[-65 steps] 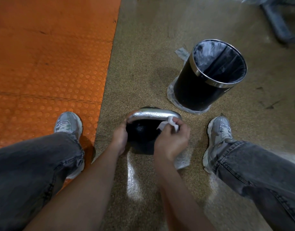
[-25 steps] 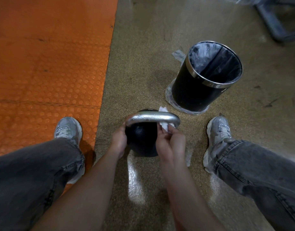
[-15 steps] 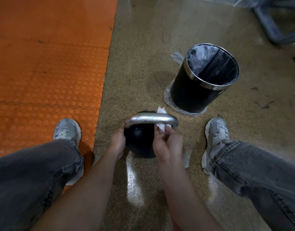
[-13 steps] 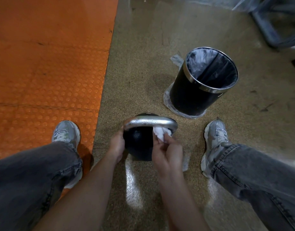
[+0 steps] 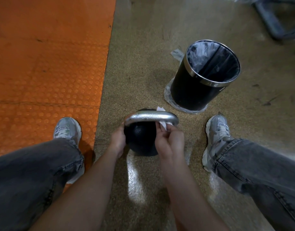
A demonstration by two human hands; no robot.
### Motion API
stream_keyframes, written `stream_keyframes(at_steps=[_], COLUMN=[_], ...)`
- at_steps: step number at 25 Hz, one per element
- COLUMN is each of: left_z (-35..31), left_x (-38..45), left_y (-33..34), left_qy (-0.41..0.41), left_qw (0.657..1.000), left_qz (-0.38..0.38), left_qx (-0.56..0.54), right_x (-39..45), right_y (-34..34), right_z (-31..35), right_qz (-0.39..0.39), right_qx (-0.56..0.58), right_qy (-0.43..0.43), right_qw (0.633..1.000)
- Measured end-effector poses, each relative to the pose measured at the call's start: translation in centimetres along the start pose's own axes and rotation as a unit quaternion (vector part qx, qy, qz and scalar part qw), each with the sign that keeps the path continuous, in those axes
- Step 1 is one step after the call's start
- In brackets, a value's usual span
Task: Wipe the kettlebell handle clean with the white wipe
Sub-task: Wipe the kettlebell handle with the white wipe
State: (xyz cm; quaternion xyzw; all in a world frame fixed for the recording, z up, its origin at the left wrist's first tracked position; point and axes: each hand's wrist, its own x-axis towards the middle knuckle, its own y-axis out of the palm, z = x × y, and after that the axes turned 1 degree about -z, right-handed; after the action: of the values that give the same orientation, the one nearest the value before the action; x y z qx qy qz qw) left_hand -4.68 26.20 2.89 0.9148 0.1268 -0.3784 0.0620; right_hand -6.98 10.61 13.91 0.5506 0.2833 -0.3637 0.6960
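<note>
- The kettlebell (image 5: 140,140) sits on the speckled floor (image 5: 140,47), between the person's two shoes.
- Its shiny handle (image 5: 150,117) arches over the black ball part.
- The right hand (image 5: 171,142) pinches the white wipe (image 5: 165,125) in its curled fingers, near the right end of the handle.
- The wipe looks threaded under the handle. A small white corner pokes out on the far side, and the rest comes out on the near side by the fingers.
- The left hand (image 5: 117,140) rests on the left side of the black ball and steadies it. I cannot tell if its fingers curl round it, because they are hidden behind the ball.
- I think the job is in the middle. The wipe is touching the handle now, so rubbing is going on.
- The wipe is only at the right end. The middle and the left end of the handle show no wipe on them, so they may still need a rub. I cannot tell from looking which parts are already clean.
- A black bin (image 5: 205,77) stands just past the kettlebell. The wipe is not in it yet.
</note>
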Motion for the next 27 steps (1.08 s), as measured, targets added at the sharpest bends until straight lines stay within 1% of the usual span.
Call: stream_keyframes(at_steps=[2,5,8,11,14,17,20,22,24,27], left_z=[0.0,0.3,0.0,0.2,0.3,-0.1,0.1,0.3,0.0,-0.2], left_x=[0.1,0.3,0.2,0.8,0.5,0.2,0.5,0.5,0.3,0.0], left_y=[-0.1,-0.2,-0.1,-0.4,-0.2,0.2,-0.2,-0.2,0.0,0.0], left_qy=[0.000,0.004,-0.001,0.008,0.013,0.018,0.014,0.010,0.007,0.005], left_qw=[1.000,1.000,1.000,1.000,1.000,1.000,1.000,0.999,0.999,1.000], left_qz=[0.000,-0.006,-0.008,-0.010,-0.010,-0.006,-0.011,-0.010,-0.020,-0.014], left_qx=[0.002,0.010,0.003,0.012,0.015,0.013,0.025,0.030,0.025,0.017], right_x=[-0.8,-1.8,-0.6,-1.5,-0.6,0.1,-1.2,-0.4,0.2,-1.0], right_y=[-0.4,-0.9,0.3,-1.0,-1.3,-0.2,-1.4,-1.1,-0.3,-0.9], right_z=[-0.3,-0.3,0.1,-0.5,-0.5,-0.1,-0.1,-0.1,0.0,-0.4], right_qz=[-0.010,0.004,0.002,-0.009,0.023,0.008,0.012,0.027,0.016,0.006], right_qx=[-0.024,-0.039,0.006,-0.001,-0.031,0.009,-0.003,-0.014,-0.005,-0.028], right_qy=[-0.003,-0.007,-0.001,0.010,-0.001,0.007,0.007,-0.001,0.002,0.005], right_qw=[1.000,0.999,1.000,1.000,0.999,1.000,1.000,1.000,1.000,1.000])
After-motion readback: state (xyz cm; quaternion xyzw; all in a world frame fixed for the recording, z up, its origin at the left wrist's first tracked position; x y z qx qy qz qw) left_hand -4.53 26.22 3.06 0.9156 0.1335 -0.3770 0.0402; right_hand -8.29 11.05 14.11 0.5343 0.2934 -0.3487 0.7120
